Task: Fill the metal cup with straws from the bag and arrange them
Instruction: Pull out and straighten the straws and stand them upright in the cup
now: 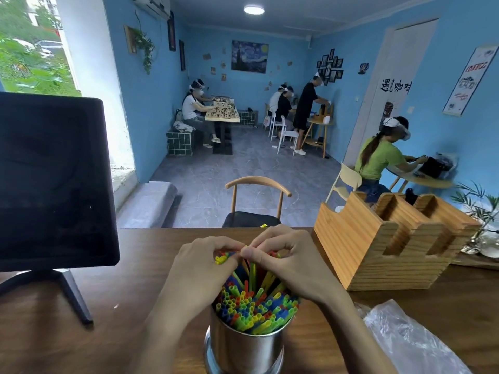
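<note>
Coloured straws, both hands' grip pinching them

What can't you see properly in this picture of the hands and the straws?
- Head view: the tips of the taller straws are covered by the left hand and right hand.
- The bottom of the metal cup is cut off by the lower edge.
- The plastic bag runs off the lower right edge; its contents cannot be made out.
- The screen is dark.

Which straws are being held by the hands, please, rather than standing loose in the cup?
The taller straws at the far side of the cup: both hands pinch their tops, left hand and right hand.
</note>
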Motion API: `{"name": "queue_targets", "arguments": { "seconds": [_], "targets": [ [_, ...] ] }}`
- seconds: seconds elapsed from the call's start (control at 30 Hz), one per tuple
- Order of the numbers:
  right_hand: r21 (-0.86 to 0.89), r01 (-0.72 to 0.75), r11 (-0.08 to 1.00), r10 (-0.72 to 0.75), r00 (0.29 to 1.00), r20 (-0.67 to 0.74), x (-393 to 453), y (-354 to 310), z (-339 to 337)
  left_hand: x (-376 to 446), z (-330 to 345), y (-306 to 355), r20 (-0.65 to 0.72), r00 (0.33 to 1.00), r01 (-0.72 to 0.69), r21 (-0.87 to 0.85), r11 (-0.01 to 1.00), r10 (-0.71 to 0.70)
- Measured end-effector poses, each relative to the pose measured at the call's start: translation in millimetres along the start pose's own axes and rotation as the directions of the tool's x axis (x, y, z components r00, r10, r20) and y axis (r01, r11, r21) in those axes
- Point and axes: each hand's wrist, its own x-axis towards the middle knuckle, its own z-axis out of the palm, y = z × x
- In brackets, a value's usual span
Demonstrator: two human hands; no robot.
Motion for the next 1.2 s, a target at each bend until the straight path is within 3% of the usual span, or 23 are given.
{"name": "queue_targets", "arguments": {
  "seconds": [0.23, 0.4, 0.87, 1.2],
  "targets": [
    [-0.039, -0.058, 0.998, 0.057, 0.998, -0.028, 2, 4, 1, -2, -1, 1, -0.105, 0.994, 0.014, -0.11, 0.994, -0.026],
    [-0.09, -0.122, 0.989, 0.137, 0.971, 0.197, 4, 2, -2, -3, -3, 2, -0.086, 0.996, -0.021, -0.145, 0.989, 0.009],
    [-0.081, -0.104, 0.991, 0.115, 0.981, 0.157, 4, 1, 0, -6, -3, 10, -0.199, 0.976, -0.146, -0.285, 0.947, 0.091],
    [-0.059, -0.105, 0.993, 0.113, 0.982, 0.152, 5, 1, 0, -4, -1, 7, -0.121, 0.98, -0.183, -0.227, 0.957, 0.158]
  ]
}}
